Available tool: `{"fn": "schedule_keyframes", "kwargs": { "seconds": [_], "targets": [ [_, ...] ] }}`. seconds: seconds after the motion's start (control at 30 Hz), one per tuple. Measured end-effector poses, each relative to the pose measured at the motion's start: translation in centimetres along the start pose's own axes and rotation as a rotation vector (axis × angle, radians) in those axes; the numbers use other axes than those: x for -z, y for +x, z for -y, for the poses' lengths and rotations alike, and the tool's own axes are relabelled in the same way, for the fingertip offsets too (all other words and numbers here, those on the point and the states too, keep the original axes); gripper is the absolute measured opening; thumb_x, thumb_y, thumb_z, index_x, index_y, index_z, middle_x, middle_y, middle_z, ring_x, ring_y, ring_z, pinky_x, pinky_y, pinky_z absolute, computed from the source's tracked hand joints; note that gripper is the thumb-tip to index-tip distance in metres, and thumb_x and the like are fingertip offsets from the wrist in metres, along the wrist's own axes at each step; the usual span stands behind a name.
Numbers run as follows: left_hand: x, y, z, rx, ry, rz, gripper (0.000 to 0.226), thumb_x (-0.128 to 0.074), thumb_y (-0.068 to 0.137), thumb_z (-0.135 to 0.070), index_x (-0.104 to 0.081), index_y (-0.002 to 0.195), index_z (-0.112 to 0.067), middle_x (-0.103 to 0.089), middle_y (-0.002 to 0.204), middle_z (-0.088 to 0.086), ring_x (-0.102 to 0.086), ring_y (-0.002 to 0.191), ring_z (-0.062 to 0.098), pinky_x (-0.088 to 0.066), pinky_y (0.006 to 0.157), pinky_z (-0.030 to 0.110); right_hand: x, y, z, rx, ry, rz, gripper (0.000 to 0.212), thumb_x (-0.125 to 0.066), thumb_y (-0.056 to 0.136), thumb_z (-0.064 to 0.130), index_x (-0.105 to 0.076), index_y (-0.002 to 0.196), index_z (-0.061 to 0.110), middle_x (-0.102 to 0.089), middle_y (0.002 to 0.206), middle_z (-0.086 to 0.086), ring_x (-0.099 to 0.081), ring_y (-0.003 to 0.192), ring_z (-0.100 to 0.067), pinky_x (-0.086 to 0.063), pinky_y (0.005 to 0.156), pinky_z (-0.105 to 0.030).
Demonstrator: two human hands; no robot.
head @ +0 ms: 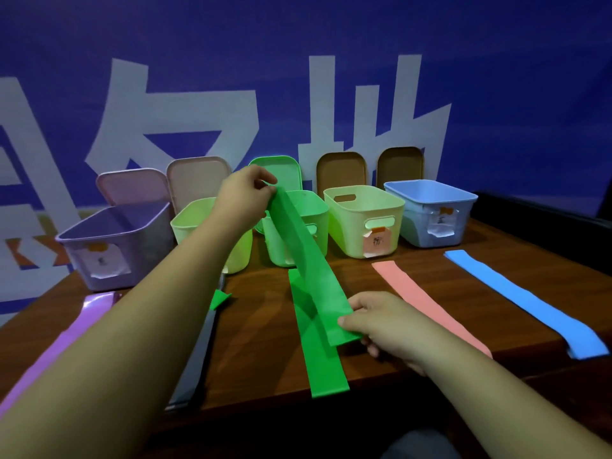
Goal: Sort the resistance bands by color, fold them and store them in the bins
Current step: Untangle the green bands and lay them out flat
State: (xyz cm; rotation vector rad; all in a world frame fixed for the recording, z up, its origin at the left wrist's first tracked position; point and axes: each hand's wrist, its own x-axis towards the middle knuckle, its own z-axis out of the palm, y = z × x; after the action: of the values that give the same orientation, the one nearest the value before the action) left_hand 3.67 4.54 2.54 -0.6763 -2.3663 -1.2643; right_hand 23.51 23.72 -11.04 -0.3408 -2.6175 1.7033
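A green resistance band (309, 263) is stretched in the air between my two hands. My left hand (246, 193) pinches its far end up above the green bin (314, 207). My right hand (377, 321) pinches its near end low over the table. A second green band (319, 356) lies flat on the table beneath it. A pink band (420, 298) and a blue band (516, 293) lie to the right. A purple band (66, 342) and a grey band (198, 356) lie to the left, partly hidden by my left arm.
Five open bins stand in a row at the back: purple (109, 236), pale green (192, 220), green, yellow-green (361, 200) and blue (430, 193). Their lids (341, 170) lean against the blue wall behind. The wooden table's (265, 326) front edge is near me.
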Motion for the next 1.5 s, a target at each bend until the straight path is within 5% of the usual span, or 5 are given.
{"fn": "schedule_keyframes", "kwargs": {
  "seconds": [0.4, 0.73, 1.0, 1.23, 1.5],
  "targets": [
    [7.4, -8.0, 4.9, 0.516, -0.55, 0.111, 0.022, -0.057, 0.104, -0.002, -0.066, 0.119, -0.014, -0.061, 0.118, 0.022, -0.072, 0.093, 0.033, -0.064, 0.065, 0.03, 2.7, 5.9, 0.5, -0.219, 0.658, -0.39, 0.022, -0.076, 0.098, 0.017, -0.066, 0.117, 0.014, -0.074, 0.112, -0.013, -0.07, 0.086, -0.018, -0.058, 0.055, -0.032],
    [5.6, -18.2, 3.7, 0.568, -0.617, 0.426, 0.021, -0.055, 0.101, 0.007, -0.074, 0.1, -0.003, -0.071, 0.09, 0.021, -0.075, 0.089, 0.027, -0.067, 0.084, 0.041, 2.9, 8.7, 3.3, 0.005, 0.261, -0.571, 0.034, -0.07, 0.103, 0.024, -0.065, 0.136, 0.02, -0.067, 0.116, -0.004, -0.065, 0.088, -0.017, -0.057, 0.065, -0.032],
    [4.0, -22.9, 1.6, 0.106, -0.218, 0.39, 0.016, -0.084, 0.09, -0.022, -0.083, 0.093, -0.037, -0.074, 0.091, -0.018, -0.068, 0.081, -0.003, -0.049, 0.069, 0.01, 2.1, 10.8, 6.1, 0.109, -0.022, -0.598, 0.014, -0.075, 0.1, 0.025, -0.069, 0.112, 0.024, -0.071, 0.098, 0.0, -0.074, 0.077, -0.018, -0.062, 0.058, -0.034],
    [0.4, -25.4, 2.4, -0.166, -0.011, 0.246, 0.016, -0.084, 0.088, -0.035, -0.082, 0.097, -0.048, -0.053, 0.117, -0.028, -0.045, 0.123, 0.001, -0.04, 0.096, 0.015, 1.0, 13.4, 7.2, 0.171, -0.093, -0.449, 0.02, -0.07, 0.103, 0.014, -0.068, 0.123, 0.013, -0.073, 0.092, -0.007, -0.075, 0.075, -0.019, -0.067, 0.067, -0.035],
    [-2.7, -26.0, 3.4, -0.222, -0.069, 0.259, 0.016, -0.082, 0.091, -0.031, -0.083, 0.103, -0.042, -0.066, 0.096, -0.02, -0.06, 0.103, 0.011, -0.05, 0.082, 0.027, -1.5, 15.6, 6.4, 0.169, -0.259, -0.376, 0.027, -0.062, 0.108, 0.018, -0.064, 0.133, 0.009, -0.074, 0.09, -0.005, -0.073, 0.072, -0.016, -0.062, 0.071, -0.034]
  ]
}}
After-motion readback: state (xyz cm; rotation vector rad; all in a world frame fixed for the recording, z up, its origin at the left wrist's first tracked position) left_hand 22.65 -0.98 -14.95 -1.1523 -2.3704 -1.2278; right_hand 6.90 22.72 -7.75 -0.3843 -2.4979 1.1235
